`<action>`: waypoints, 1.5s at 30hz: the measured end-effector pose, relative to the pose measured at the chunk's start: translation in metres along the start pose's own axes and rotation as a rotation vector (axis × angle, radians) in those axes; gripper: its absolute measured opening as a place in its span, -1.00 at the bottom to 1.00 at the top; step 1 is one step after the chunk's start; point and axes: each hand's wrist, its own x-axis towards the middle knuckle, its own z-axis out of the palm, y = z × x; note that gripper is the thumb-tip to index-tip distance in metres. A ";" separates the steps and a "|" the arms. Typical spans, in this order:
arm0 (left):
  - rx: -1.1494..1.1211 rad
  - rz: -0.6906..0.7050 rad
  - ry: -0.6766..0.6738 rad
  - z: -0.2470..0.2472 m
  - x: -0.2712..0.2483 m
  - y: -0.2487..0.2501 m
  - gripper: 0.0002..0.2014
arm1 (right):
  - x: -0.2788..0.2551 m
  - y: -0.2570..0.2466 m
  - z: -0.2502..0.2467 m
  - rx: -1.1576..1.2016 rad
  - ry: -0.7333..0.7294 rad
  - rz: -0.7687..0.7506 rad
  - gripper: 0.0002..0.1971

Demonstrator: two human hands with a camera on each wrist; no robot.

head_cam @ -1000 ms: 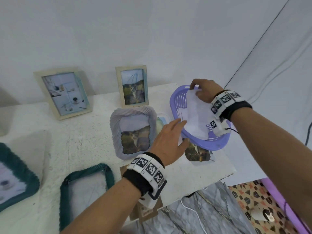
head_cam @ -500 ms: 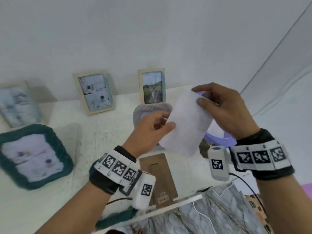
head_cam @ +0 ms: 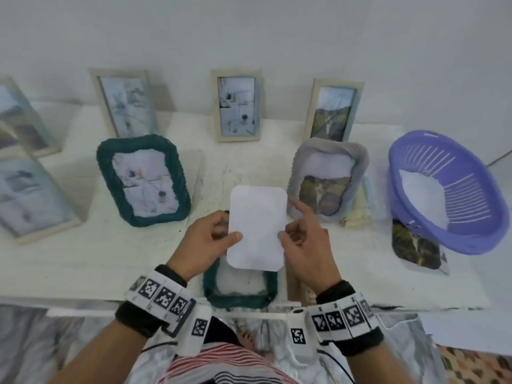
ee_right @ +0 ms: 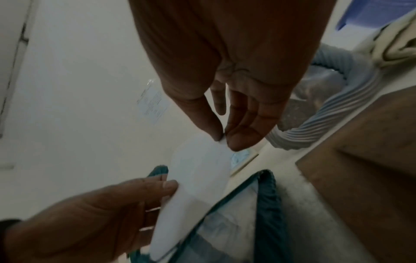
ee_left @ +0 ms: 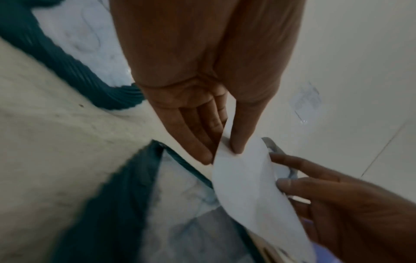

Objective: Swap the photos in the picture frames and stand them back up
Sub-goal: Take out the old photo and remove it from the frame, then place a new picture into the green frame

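I hold a white photo (head_cam: 256, 227), blank back toward me, upright above a dark green frame (head_cam: 238, 296) that lies flat at the table's near edge. My left hand (head_cam: 219, 235) pinches its left edge between thumb and fingers, as the left wrist view (ee_left: 221, 154) shows. My right hand (head_cam: 291, 231) pinches the right edge, seen close in the right wrist view (ee_right: 221, 140), with the index finger raised. A second dark green frame (head_cam: 142, 180) and a grey ribbed frame (head_cam: 328, 177) stand behind. A brown backing board (ee_right: 360, 160) lies to the right of the flat frame.
Several pale wooden frames (head_cam: 237, 105) lean against the wall along the back and left. A purple basket (head_cam: 446, 192) with white sheets inside sits at the right, a loose landscape photo (head_cam: 414, 246) lying beside it. The table edge (head_cam: 83, 309) runs just under my wrists.
The photo came out of the purple basket in my right hand, my left hand joined it, and both now hold it upright over the flat green frame. My view swung left and down.
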 end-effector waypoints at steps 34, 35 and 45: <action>0.600 0.094 0.104 -0.016 -0.025 -0.069 -0.24 | -0.014 0.028 0.039 -0.480 -0.176 -0.020 -0.60; 0.604 0.098 0.104 -0.016 -0.025 -0.070 -0.23 | -0.014 0.029 0.040 -0.483 -0.173 -0.020 -0.60; 0.572 0.121 0.106 -0.017 -0.026 -0.076 -0.22 | -0.017 0.031 0.039 -0.481 -0.184 -0.035 -0.61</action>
